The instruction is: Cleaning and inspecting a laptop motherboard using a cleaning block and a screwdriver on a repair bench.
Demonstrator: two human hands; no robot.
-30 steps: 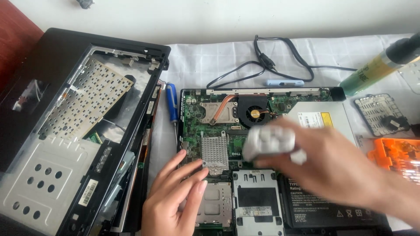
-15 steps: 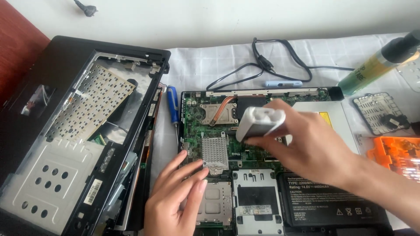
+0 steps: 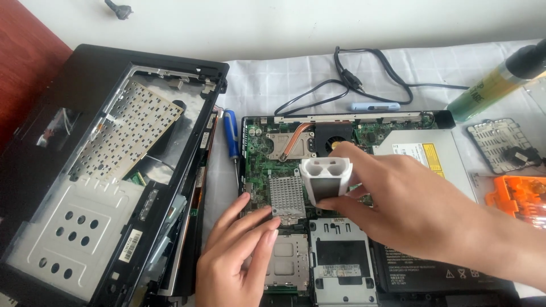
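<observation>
Right hand (image 3: 421, 213) fingers clamped round small grey-white plastic holder (image 3: 326, 181), above green laptop motherboard (image 3: 267, 170). Left hand (image 3: 236, 258) flat, fingers extended, empty, on board's left edge; blue-handled screwdriver (image 3: 230, 135) just beside.

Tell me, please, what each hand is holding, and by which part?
The right hand holds a small white-and-grey device by its lower end. The left hand holds nothing; its fingers rest on the motherboard.

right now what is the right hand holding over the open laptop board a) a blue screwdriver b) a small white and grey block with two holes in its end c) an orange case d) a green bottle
b: the right hand has its grip on the small white and grey block, while the blue screwdriver lies untouched on the cloth.
</observation>
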